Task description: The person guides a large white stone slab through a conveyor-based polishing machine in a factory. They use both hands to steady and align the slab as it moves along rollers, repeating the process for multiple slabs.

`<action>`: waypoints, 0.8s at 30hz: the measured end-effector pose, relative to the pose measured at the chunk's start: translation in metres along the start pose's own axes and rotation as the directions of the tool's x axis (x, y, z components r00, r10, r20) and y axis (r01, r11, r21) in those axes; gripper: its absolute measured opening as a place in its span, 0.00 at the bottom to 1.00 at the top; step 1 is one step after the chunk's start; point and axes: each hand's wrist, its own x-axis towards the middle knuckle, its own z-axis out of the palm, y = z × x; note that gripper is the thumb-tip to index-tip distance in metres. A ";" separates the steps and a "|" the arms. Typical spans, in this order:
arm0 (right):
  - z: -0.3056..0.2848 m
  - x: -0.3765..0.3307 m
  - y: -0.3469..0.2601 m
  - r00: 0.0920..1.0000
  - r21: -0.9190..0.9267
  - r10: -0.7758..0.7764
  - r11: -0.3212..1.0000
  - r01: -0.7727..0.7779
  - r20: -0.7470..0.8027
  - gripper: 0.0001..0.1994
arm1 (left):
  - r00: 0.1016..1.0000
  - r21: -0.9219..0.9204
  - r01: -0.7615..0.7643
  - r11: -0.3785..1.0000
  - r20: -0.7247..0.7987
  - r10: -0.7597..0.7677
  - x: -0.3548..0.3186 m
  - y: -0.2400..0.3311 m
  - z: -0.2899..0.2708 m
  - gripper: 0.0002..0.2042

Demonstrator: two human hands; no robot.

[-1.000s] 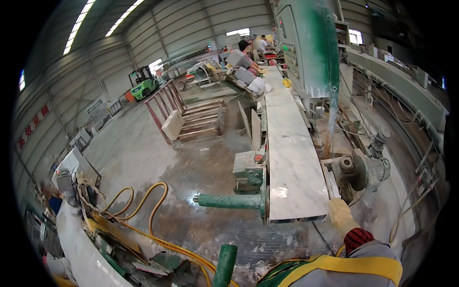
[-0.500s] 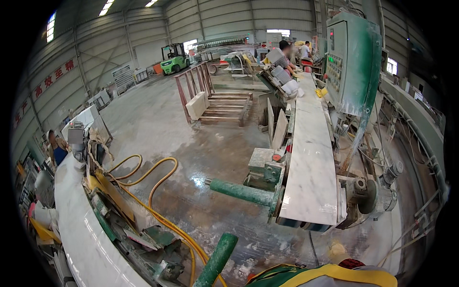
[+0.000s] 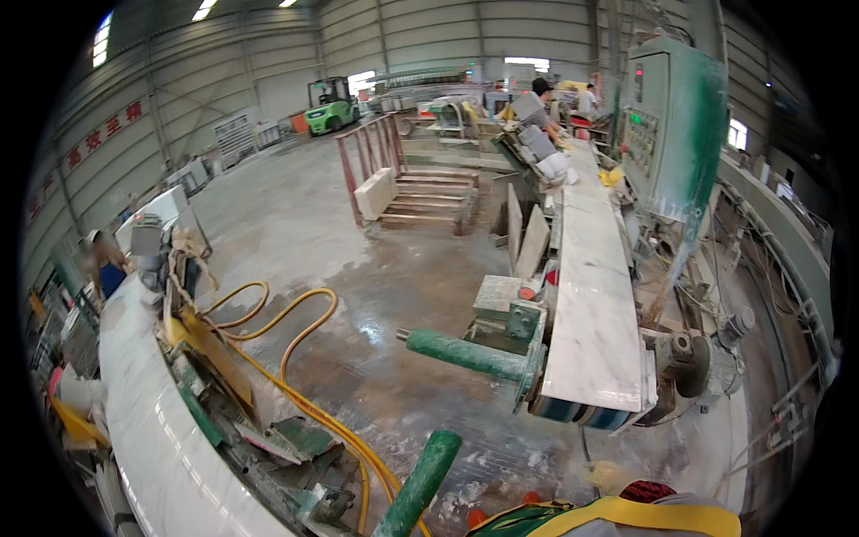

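Note:
My right hand, apparently in a pale yellow glove with a dark red cuff, shows at the lower edge, below the near end of a machine. Its fingers are blurred and I cannot make out anything in them. Nearest ahead is a long white marble slab with grey veins, lying along the machine bed. Blue rollers show under its near end. My left hand is out of view. Two small orange bits show beside my green and yellow garment; their kind is unclear.
A green roller arm juts left from the machine; another green cylinder rises in front. Yellow hoses cross the wet floor. A second marble strip runs along the left. Right stands a green control cabinet; people work farther off.
The whole view has shifted slightly. More of the blue rollers shows at the slab's near end. My right hand sits a little farther left, and the orange bits have come into view.

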 end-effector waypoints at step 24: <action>0.068 -0.004 -0.031 0.973 -0.048 -0.224 0.973 0.226 0.056 0.26 | 0.945 0.017 -0.318 0.948 -0.068 0.319 -0.027 0.009 -0.053 0.17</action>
